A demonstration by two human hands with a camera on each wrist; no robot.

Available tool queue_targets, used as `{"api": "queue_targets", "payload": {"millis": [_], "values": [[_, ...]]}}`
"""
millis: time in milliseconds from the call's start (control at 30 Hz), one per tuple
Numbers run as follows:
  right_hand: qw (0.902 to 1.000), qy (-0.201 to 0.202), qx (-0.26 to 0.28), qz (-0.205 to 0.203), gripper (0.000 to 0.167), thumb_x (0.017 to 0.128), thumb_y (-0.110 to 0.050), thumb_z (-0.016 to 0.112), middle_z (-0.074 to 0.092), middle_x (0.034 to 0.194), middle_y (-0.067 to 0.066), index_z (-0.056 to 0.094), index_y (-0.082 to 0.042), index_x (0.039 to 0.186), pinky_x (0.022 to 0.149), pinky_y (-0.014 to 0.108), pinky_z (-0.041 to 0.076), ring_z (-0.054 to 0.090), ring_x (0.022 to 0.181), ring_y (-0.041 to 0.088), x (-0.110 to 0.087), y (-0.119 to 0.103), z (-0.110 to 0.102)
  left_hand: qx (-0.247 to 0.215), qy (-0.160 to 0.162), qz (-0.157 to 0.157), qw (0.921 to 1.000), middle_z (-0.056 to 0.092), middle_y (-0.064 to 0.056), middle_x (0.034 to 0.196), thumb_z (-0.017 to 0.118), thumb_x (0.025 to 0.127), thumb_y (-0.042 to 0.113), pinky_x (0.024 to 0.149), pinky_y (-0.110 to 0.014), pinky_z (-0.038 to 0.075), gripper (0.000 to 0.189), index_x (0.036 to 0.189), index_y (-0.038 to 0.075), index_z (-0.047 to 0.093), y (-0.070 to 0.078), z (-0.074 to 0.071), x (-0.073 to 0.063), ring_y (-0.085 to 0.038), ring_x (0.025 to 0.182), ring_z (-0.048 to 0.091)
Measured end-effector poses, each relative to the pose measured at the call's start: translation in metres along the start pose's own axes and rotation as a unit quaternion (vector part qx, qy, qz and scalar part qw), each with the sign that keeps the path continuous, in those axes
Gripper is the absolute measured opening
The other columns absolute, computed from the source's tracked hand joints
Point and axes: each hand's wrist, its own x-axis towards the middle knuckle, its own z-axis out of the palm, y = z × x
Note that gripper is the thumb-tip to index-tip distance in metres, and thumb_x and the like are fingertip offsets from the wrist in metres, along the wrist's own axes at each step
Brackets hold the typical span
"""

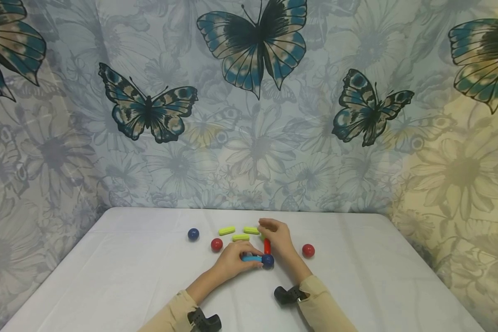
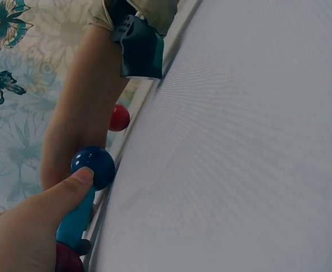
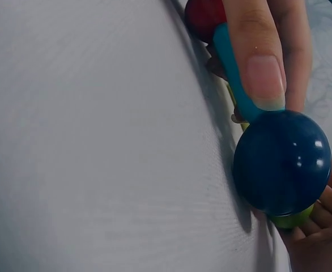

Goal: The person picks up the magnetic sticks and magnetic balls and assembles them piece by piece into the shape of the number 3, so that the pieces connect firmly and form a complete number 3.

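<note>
My left hand (image 1: 234,259) pinches a light blue rod (image 1: 252,259) between thumb and fingers. At the rod's right end is a dark blue ball (image 1: 267,261), where the left thumbtip reaches in the left wrist view. From this ball a red rod (image 1: 267,246) runs away toward the back. My right hand (image 1: 277,234) is bent over the far end of the red rod, its fingers curled around a yellow-green piece (image 3: 293,219), mostly hidden. That piece shows behind the dark blue ball (image 3: 282,163) in the right wrist view.
Three yellow-green rods (image 1: 240,237) lie behind the hands. To the left are a red ball (image 1: 216,245) and a dark blue ball (image 1: 193,234); another red ball (image 1: 308,251) sits to the right. The white table (image 1: 108,267) ends at a butterfly-patterned cloth (image 1: 257,175).
</note>
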Motion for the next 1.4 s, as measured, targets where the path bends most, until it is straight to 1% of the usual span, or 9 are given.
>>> {"api": "queue_targets", "payload": {"millis": [67, 200, 333, 567, 800, 1033, 1233, 1400], "values": [[1.0, 0.003, -0.006, -0.005, 0.032, 0.09, -0.01, 0.069, 0.068, 0.12, 0.019, 0.066, 0.003, 0.119, 0.091, 0.036, 0.056, 0.064, 0.112, 0.033, 0.002, 0.001, 0.001, 0.0, 0.0, -0.001, 1.0, 0.07, 0.011, 0.085, 0.081, 0.078, 0.032, 0.059, -0.013, 0.041, 0.024, 0.101, 0.026, 0.077, 0.0, 0.0, 0.0, 0.002, 0.066, 0.046], [0.9999, 0.003, -0.01, 0.0, 0.029, 0.088, -0.011, 0.07, 0.071, 0.116, 0.016, 0.069, 0.0, 0.115, 0.09, 0.036, 0.057, 0.066, 0.109, 0.03, 0.005, 0.0, 0.003, -0.001, -0.002, -0.002, 1.0, 0.071, 0.011, 0.085, 0.081, 0.078, 0.032, 0.059, -0.013, 0.041, 0.024, 0.101, 0.026, 0.077, 0.001, -0.001, 0.0, 0.001, 0.066, 0.047], [0.9999, -0.004, -0.016, 0.005, 0.027, 0.088, -0.011, 0.07, 0.072, 0.114, 0.015, 0.07, -0.001, 0.114, 0.089, 0.036, 0.057, 0.067, 0.109, 0.029, 0.008, -0.001, 0.004, 0.001, -0.004, 0.0, 1.0, 0.071, 0.01, 0.085, 0.081, 0.078, 0.032, 0.059, -0.013, 0.041, 0.024, 0.101, 0.026, 0.077, 0.001, -0.001, 0.0, 0.0, 0.066, 0.047], [0.9993, -0.02, -0.032, -0.006, 0.023, 0.087, -0.008, 0.071, 0.073, 0.11, 0.014, 0.072, -0.002, 0.11, 0.085, 0.035, 0.058, 0.068, 0.105, 0.028, 0.014, 0.003, 0.006, 0.002, -0.002, 0.002, 1.0, 0.071, 0.011, 0.086, 0.08, 0.079, 0.033, 0.059, -0.013, 0.041, 0.024, 0.101, 0.025, 0.077, 0.0, 0.0, 0.0, 0.001, 0.066, 0.047], [0.9983, -0.034, -0.047, -0.009, 0.02, 0.086, -0.006, 0.072, 0.075, 0.107, 0.012, 0.074, -0.003, 0.105, 0.089, 0.035, 0.057, 0.069, 0.105, 0.027, 0.018, 0.004, 0.007, 0.001, -0.002, 0.005, 1.0, 0.071, 0.011, 0.086, 0.08, 0.079, 0.035, 0.06, -0.013, 0.041, 0.025, 0.102, 0.025, 0.077, 0.001, -0.001, 0.0, 0.002, 0.066, 0.046], [0.9976, -0.047, -0.049, -0.013, 0.018, 0.086, -0.003, 0.071, 0.075, 0.106, 0.012, 0.075, -0.003, 0.103, 0.091, 0.038, 0.056, 0.069, 0.106, 0.028, 0.018, 0.001, 0.008, -0.001, -0.006, -0.002, 1.0, 0.072, 0.011, 0.088, 0.08, 0.079, 0.035, 0.062, -0.013, 0.043, 0.024, 0.102, 0.025, 0.077, 0.001, -0.001, 0.0, 0.002, 0.069, 0.048], [0.9966, -0.05, -0.064, -0.015, 0.017, 0.084, -0.002, 0.072, 0.075, 0.104, 0.011, 0.076, -0.004, 0.101, 0.091, 0.038, 0.056, 0.07, 0.103, 0.026, 0.02, 0.001, 0.01, 0.001, -0.008, -0.003, 1.0, 0.072, 0.011, 0.09, 0.079, 0.08, 0.035, 0.062, -0.014, 0.043, 0.024, 0.102, 0.025, 0.077, 0.002, -0.001, 0.0, 0.002, 0.069, 0.049], [0.9957, -0.061, -0.068, -0.017, 0.017, 0.082, -0.003, 0.074, 0.076, 0.103, 0.01, 0.077, -0.005, 0.099, 0.088, 0.037, 0.056, 0.069, 0.1, 0.024, 0.021, 0.002, 0.009, 0.002, -0.009, -0.002, 1.0, 0.073, 0.011, 0.09, 0.079, 0.08, 0.035, 0.062, -0.013, 0.043, 0.024, 0.101, 0.025, 0.077, 0.001, -0.001, 0.001, 0.003, 0.069, 0.048]]}}
